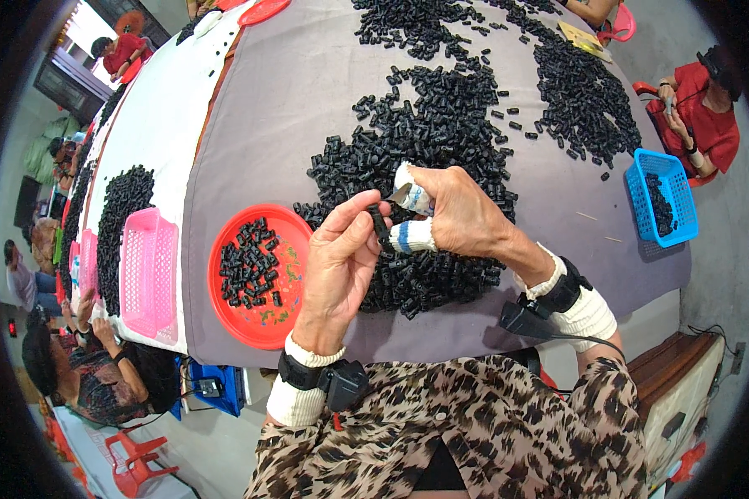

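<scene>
My left hand (339, 264) pinches a small black ribbed cylinder (378, 223) between thumb and fingertips. Close against it on the right, my right hand (468, 208) is curled, with white cloth covers on two fingers. One of those covered fingers, marked with a blue stripe, meets the side of the cylinder; whether these fingers grip anything else is hidden. Below and beyond both hands spreads a big heap of similar black cylinders (441, 116). Left of my left hand, a round red tray (225, 320) holds more black cylinders and some small coloured bits.
A blue basket (691, 195) with some black pieces stands at the table's right edge. A pink basket (148, 320) sits on the white cloth to the left. Another pile (587, 100) lies at the far right. Several other people sit around the grey-covered table (258, 125).
</scene>
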Motion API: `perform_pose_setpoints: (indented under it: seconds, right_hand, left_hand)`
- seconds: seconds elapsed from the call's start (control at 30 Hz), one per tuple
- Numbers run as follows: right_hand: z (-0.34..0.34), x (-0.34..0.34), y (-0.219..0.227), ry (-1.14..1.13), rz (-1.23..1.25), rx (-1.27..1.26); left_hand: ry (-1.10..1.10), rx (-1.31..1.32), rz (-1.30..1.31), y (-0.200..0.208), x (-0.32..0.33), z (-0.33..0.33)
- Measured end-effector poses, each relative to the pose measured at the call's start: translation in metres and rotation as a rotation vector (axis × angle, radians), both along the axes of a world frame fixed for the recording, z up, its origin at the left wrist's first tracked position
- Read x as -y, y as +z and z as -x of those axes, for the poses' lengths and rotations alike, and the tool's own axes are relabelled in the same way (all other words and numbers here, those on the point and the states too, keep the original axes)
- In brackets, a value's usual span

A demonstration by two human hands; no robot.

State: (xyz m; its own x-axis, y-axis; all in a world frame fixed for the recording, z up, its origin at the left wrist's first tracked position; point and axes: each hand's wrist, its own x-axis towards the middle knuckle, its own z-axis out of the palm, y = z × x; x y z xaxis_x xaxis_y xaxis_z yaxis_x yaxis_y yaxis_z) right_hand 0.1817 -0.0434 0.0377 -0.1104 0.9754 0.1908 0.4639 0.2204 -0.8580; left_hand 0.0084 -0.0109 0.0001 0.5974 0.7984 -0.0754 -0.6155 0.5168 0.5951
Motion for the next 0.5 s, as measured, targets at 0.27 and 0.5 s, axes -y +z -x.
perform_pose_setpoints:
  seconds: [0.27, 0.5]
  right_hand:
    - [-0.0003, -0.0024, 0.0045, 0.116, 0.025, 0.022]
    - [0.0035, -0.0070, -0.0010, 0.163, 0.036, 0.021]
  left_hand:
    - [-0.048, 0.076, 0.022, -0.0081, -0.0031, 0.0031]
    - [-0.047, -0.002, 0.009, -0.0018, -0.0005, 0.0009]
